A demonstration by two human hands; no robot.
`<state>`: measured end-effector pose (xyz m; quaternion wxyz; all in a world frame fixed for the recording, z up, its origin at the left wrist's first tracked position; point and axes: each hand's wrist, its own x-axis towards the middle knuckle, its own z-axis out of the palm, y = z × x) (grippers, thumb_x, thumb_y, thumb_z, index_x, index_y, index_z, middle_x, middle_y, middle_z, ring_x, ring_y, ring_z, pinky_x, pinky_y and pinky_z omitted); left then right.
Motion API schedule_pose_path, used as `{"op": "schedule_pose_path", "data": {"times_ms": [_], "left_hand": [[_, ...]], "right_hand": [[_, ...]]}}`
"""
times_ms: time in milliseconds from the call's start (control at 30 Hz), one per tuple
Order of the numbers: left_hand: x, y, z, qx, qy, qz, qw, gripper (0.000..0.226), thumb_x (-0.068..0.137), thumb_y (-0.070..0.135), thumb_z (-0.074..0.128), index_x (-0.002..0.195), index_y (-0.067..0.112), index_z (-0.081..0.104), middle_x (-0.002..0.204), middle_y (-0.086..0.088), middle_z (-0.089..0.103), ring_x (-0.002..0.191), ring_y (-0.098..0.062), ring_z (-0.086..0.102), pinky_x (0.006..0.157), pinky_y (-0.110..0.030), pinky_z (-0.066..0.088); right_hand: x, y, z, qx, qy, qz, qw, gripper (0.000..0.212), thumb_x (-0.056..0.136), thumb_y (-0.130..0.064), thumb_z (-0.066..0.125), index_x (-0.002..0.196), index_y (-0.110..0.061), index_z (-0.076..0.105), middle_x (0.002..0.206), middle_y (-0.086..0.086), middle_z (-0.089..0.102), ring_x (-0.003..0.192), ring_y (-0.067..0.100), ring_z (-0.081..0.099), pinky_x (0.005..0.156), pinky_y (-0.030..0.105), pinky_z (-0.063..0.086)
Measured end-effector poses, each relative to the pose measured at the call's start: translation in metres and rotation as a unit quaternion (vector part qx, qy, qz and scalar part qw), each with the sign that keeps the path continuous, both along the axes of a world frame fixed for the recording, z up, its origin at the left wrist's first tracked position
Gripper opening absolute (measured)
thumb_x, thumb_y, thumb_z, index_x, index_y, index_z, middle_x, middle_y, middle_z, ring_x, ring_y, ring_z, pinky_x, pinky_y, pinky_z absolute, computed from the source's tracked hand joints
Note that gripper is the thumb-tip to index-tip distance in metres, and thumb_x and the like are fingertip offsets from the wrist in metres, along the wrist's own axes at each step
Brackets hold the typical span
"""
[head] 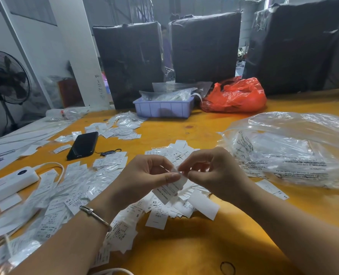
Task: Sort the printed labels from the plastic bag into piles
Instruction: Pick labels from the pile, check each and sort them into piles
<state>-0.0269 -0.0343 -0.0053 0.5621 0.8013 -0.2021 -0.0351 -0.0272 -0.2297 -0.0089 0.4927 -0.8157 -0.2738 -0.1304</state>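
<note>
My left hand [144,175] and my right hand [214,171] meet above the table's middle, and both pinch the top edge of one small white printed label [169,190] that hangs down between them. Under my hands lies a loose heap of white labels [176,209] marked S and XS. More labels [69,187] spread in a wide pile to the left, and a smaller pile [172,150] sits just beyond my hands. A large clear plastic bag [295,147] lies crumpled at the right.
On the yellow table [194,249] a black phone [83,144] and a white power bank [7,185] lie at the left. A lilac tray [162,109] and a red plastic bag [236,96] stand at the back, before dark wrapped bales [204,48].
</note>
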Motion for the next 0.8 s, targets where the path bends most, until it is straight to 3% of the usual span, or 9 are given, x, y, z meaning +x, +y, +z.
{"op": "schedule_pose_path", "data": {"times_ms": [133, 233, 400, 600, 667, 800], "left_hand": [[0.0003, 0.0013, 0.0009, -0.001, 0.004, 0.002, 1.0, 0.03, 0.071, 0.029, 0.074, 0.091, 0.006, 0.07, 0.085, -0.007, 0.078, 0.081, -0.022, 0.075, 0.066, -0.024, 0.059], [0.0004, 0.0019, 0.0013, -0.004, 0.006, -0.002, 1.0, 0.03, 0.073, 0.027, 0.073, 0.094, 0.006, 0.07, 0.085, -0.009, 0.077, 0.081, -0.023, 0.075, 0.067, -0.025, 0.059], [0.0002, 0.0011, 0.0009, -0.019, 0.011, -0.009, 1.0, 0.03, 0.073, 0.025, 0.073, 0.097, 0.007, 0.07, 0.085, -0.01, 0.077, 0.08, -0.023, 0.076, 0.064, -0.022, 0.057], [0.0005, 0.0023, 0.0001, -0.008, 0.008, -0.011, 1.0, 0.029, 0.074, 0.024, 0.073, 0.093, 0.002, 0.068, 0.085, -0.012, 0.077, 0.076, -0.029, 0.075, 0.064, -0.028, 0.06], [0.0009, 0.0027, -0.0001, -0.003, 0.009, -0.008, 1.0, 0.03, 0.075, 0.024, 0.072, 0.094, 0.002, 0.068, 0.085, -0.012, 0.077, 0.076, -0.029, 0.075, 0.065, -0.03, 0.061], [0.0016, 0.0035, 0.0003, 0.001, 0.0, -0.006, 1.0, 0.028, 0.077, 0.024, 0.071, 0.099, 0.006, 0.068, 0.084, -0.01, 0.077, 0.074, -0.026, 0.075, 0.063, -0.027, 0.06]], "right_hand": [[0.0023, -0.0038, 0.0003, 0.044, 0.004, -0.001, 0.999, 0.015, 0.076, 0.005, 0.069, 0.081, -0.007, 0.077, 0.072, 0.005, 0.072, 0.065, 0.022, 0.063, 0.061, 0.037, 0.053], [0.0019, -0.0038, 0.0, 0.067, 0.055, 0.034, 0.996, 0.015, 0.077, 0.005, 0.07, 0.084, -0.007, 0.077, 0.075, 0.013, 0.072, 0.07, 0.028, 0.066, 0.068, 0.045, 0.054], [0.0034, -0.0035, -0.0008, 0.119, 0.092, 0.032, 0.988, 0.02, 0.074, 0.006, 0.075, 0.091, -0.004, 0.075, 0.074, 0.012, 0.072, 0.064, 0.016, 0.062, 0.066, 0.034, 0.053], [-0.0007, -0.0006, -0.0003, 0.1, 0.095, 0.051, 0.989, 0.015, 0.075, 0.004, 0.075, 0.089, -0.002, 0.076, 0.082, 0.019, 0.072, 0.084, 0.043, 0.065, 0.076, 0.058, 0.053], [-0.0005, -0.0015, -0.0007, 0.101, 0.104, 0.066, 0.987, 0.013, 0.077, 0.002, 0.074, 0.089, -0.001, 0.076, 0.082, 0.02, 0.072, 0.083, 0.041, 0.065, 0.077, 0.053, 0.053], [0.0029, -0.0062, 0.0016, 0.07, 0.115, 0.076, 0.988, 0.009, 0.081, -0.011, 0.073, 0.087, -0.006, 0.077, 0.077, 0.014, 0.072, 0.069, 0.018, 0.061, 0.066, 0.03, 0.049]]}}
